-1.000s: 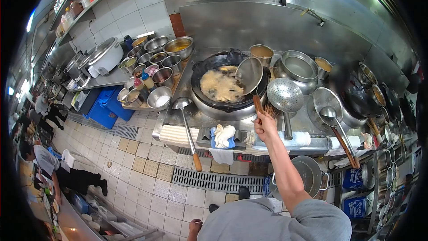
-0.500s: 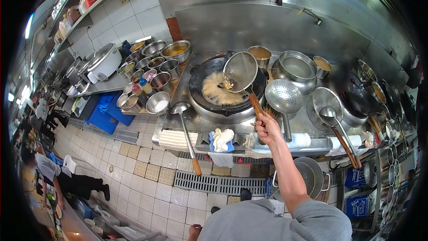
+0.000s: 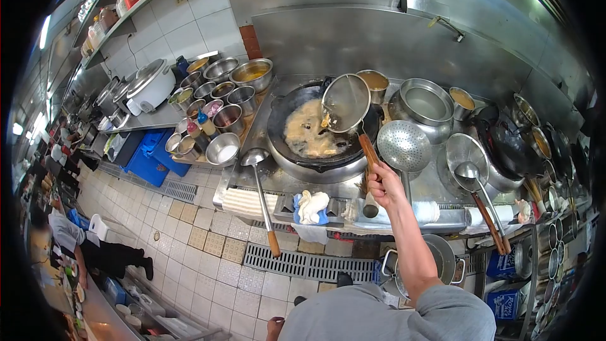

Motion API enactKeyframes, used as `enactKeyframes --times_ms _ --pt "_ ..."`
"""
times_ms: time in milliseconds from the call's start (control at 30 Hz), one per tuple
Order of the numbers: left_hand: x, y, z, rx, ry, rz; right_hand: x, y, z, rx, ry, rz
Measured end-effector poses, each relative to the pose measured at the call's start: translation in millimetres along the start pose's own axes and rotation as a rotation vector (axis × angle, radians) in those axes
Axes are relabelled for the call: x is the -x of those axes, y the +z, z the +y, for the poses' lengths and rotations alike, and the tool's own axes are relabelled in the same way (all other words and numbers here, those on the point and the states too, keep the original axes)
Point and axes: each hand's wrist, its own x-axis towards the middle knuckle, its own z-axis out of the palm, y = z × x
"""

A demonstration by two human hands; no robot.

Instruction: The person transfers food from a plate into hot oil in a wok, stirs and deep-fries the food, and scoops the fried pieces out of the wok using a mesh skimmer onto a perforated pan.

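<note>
From where I stand, the head view shows the right hand (image 3: 386, 184) with its fingers closed together around the wooden handle (image 3: 368, 153) of the mesh strainer (image 3: 346, 103). That strainer is over the back right part of the big black wok (image 3: 278, 127), its round mesh tilted, with a few golden bits (image 3: 326, 120) at its left edge. A second ago it sat a little nearer the front of the wok; half a second ago it was already about here, with bits at the same edge. The hand is slightly farther right now, farther from the white cloth (image 3: 311, 207) on the stove front. The pale frothy food (image 3: 310, 132) in the wok has changed too: it was a compact round patch half a second ago, and now it spreads wider, with dark gaps.

The left hand (image 3: 275, 326) shows only partly, low by the grey shirt (image 3: 360, 316), and I cannot tell how its fingers are. To the right of the wok rests the perforated skimmer (image 3: 404, 146), its handle running just beside the right hand in this view. The ladle (image 3: 254, 157) stays left of the wok, its handle reaching past the stove edge
</note>
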Motion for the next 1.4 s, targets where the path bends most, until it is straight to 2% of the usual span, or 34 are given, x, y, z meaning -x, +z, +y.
enactKeyframes --times_ms 200,267,400,433,467,533,600,633,700,733,800,833,867,933,967,1000,1067,1133,1200,1233,1267,1333,1400 --pt "8 0 9 0.002 0.093 0.011 -16 -9 -7 -0.146 0.022 0.039" --pt "9 1 11 0.049 0.073 -0.004 -27 -28 -14 -0.425 0.176 -0.089" --pt "5 4 14 0.147 0.041 -0.038 -38 -37 -36 -0.478 0.177 -0.166" --pt "4 5 14 0.173 0.032 -0.046 -41 -33 -43 -0.348 0.002 -0.027" --pt "4 5 13 0.198 0.024 -0.054 -49 -29 -51 -0.346 0.002 -0.029" --pt "8 3 5 0.244 0.001 -0.073 -70 -31 -66 0.471 -0.441 0.276" --pt "16 3 -6 0.287 -0.024 -0.099 -131 -72 -69 1.300 -0.978 0.646" --pt "18 4 -9 0.312 -0.034 -0.111 -142 -90 -84 1.304 -0.980 0.646" --pt "18 1 -15 0.362 -0.050 -0.124 -151 -103 -108 1.312 -0.725 0.565" --pt "18 -3 -18 0.385 -0.060 -0.130 -146 -103 -104 1.311 -0.725 0.563" --pt "19 -4 -21 0.295 -0.027 -0.136 -111 -92 -93 1.306 -0.975 0.519" --pt "19 -5 -23 0.196 0.001 -0.143 -111 -102 -83 1.348 -1.272 0.455" --pt "19 -5 -23 0.194 -0.008 -0.147 -98 -99 -75 1.353 -1.263 0.454" --pt "22 -10 -25 0.119 -0.001 -0.164 -58 -72 -59 0.894 -0.657 0.294" --pt "17 -11 -28 0.129 -0.018 -0.171 -55 -68 -51 0.800 -0.605 0.256" --pt "10 -13 -27 0.123 -0.012 -0.176 -41 -52 -47 0.763 -0.421 0.309" --pt "3 -16 -27 0.251 -0.084 -0.216 -84 -85 -22 0.900 -0.641 0.254" --pt "26 -32 25 0.158 -0.069 -0.171 -83 -73 -10 0.940 -0.678 0.224" --pt "39 -49 68 0.074 -0.060 -0.118 -62 -43 -6 0.522 -0.251 0.174" --pt "41 -54 77 0.115 -0.077 -0.110 -61 -37 -4 0.436 -0.156 0.103" --pt "42 -56 79 0.157 -0.094 -0.102 -64 -35 0 0.439 -0.154 0.094" --pt "44 -58 75 0.188 -0.101 -0.082 -72 -31 13 0.163 0.032 0.075" --pt "48 -58 67 0.172 -0.109 -0.074 -71 -23 28 0.025 0.123 0.031"
